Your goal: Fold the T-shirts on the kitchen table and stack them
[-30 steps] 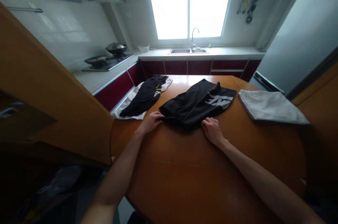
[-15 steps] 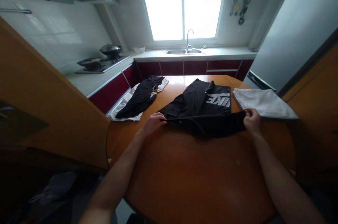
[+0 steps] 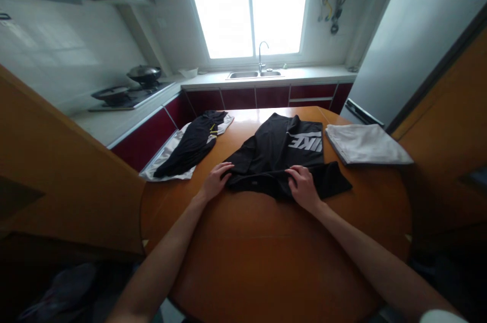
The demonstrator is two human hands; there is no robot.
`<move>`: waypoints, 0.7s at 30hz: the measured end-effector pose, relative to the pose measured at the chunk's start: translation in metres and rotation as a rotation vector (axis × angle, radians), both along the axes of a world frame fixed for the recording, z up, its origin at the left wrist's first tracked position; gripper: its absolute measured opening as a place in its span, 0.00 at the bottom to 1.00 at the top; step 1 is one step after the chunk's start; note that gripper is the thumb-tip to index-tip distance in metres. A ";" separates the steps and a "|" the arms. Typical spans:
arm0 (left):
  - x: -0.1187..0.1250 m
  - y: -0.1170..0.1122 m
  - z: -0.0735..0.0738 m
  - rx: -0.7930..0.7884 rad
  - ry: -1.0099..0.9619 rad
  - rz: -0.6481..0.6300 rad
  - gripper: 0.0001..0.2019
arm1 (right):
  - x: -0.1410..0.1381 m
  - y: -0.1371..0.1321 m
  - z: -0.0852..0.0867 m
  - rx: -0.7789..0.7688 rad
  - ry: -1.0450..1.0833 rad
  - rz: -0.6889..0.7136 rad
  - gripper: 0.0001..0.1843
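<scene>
Flanking the black shorts (image 3: pixel 281 153) on the table (image 3: pixel 266 252) lie a white cloth (image 3: pixel 365 144) and dark garment (image 3: pixel 190 145); left hand (image 3: pixel 215 181) pinches their edge, right hand (image 3: pixel 304 187) curls on top, grip unclear.

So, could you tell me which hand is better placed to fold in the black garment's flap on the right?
Probably the right hand: it rests on the black garment beside that flap, while the left hand is at the opposite edge.
</scene>
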State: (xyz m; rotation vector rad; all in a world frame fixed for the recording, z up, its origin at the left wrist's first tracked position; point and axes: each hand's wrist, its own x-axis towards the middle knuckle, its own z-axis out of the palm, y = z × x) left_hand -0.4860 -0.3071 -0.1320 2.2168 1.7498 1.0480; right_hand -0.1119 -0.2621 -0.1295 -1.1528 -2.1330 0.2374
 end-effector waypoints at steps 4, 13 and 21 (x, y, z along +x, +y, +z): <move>-0.003 0.003 0.000 -0.079 0.084 0.084 0.22 | -0.016 -0.011 -0.009 -0.119 -0.320 0.041 0.32; 0.007 -0.026 0.032 -0.496 0.294 0.419 0.13 | 0.022 -0.008 0.000 -0.191 -0.440 0.339 0.35; -0.044 -0.046 0.039 -0.336 0.009 0.724 0.17 | 0.072 -0.021 -0.007 -0.125 -0.386 0.263 0.40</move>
